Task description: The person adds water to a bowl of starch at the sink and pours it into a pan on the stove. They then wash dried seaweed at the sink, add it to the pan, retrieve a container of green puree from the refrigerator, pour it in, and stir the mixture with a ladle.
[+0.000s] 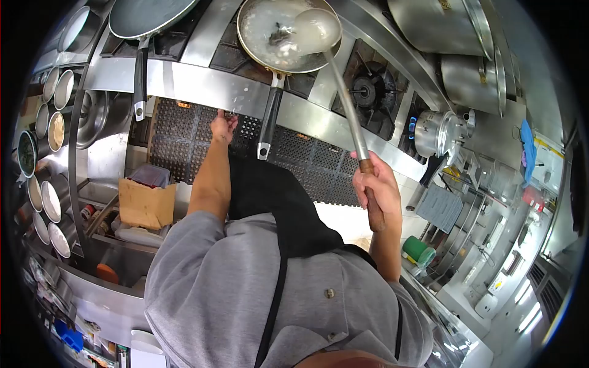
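The work appears to be partway along: cloudy liquid (261, 27) with pale bits and a dark piece (280, 35) is held in the frying pan (270, 63), set over a burner at the stove's front, and the contents have not yet been lifted out. The ladle (348, 101) is gripped firmly by its wooden handle in the right hand (379, 184), its bowl resting within the pan; whether it is being stirred or filled cannot be told. The left hand (224, 127) is held low at the stove's front edge (184, 80), fingers bent; whether anything is grasped there cannot be told. No finished portion can be made out, so removal of the contents seems left undone.
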`<state>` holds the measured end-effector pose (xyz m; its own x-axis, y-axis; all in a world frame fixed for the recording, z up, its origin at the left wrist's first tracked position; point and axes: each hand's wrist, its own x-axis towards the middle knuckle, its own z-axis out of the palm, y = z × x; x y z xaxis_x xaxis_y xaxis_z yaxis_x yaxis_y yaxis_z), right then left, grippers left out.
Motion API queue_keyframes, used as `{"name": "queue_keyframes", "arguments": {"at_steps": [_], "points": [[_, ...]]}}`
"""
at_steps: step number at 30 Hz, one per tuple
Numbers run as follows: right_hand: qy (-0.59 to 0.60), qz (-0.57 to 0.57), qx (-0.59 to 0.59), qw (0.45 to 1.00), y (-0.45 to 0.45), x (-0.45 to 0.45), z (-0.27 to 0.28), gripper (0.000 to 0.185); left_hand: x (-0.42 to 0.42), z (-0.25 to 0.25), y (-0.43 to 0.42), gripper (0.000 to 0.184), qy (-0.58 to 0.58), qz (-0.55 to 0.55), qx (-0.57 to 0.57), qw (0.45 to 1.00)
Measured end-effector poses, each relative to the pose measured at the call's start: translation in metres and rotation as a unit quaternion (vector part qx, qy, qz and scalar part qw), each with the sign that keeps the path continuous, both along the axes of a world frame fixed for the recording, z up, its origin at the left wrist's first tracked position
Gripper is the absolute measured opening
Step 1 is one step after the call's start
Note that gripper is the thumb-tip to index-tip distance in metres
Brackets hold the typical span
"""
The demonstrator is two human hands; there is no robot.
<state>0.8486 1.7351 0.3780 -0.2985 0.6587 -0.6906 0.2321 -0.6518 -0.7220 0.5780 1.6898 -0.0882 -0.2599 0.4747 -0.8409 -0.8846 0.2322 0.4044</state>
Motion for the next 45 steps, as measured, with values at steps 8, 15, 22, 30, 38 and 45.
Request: {"name": "queue_keyframes", "arguments": {"at_steps": [8,15,22,30,38,45], "points": [[-0.209,0.058,0.133,0.967,0.016,-0.008,-0.02,0.046,0.002,0.006,0.005,0.051,-0.037,0.022,0.015,0.999],[0.019,0.037,0.024,0.999,0.008,-0.03,-0.071,0.043,0.002,0.013,0.001,0.053,-0.065,0.024,0.001,0.998],[0.323,-0.079,-0.205,0.921,0.008,0.006,-0.048,0.042,-0.012,0.021,-0.042,0.039,0.11,-0.156,-0.122,0.974],[0.02,0.075,0.054,0.995,0.022,0.024,-0.009,0.046,-0.078,0.048,-0.134,0.037,0.258,-0.24,-0.196,0.915],[-0.148,0.155,0.287,0.934,0.05,0.022,-0.095,0.039,-0.064,0.087,-0.224,0.036,0.253,-0.166,-0.226,0.926],[0.22,0.126,-0.03,0.967,0.072,0.052,-0.113,0.027,0.052,0.105,-0.3,0.039,0.272,0.013,-0.201,0.941]]}}
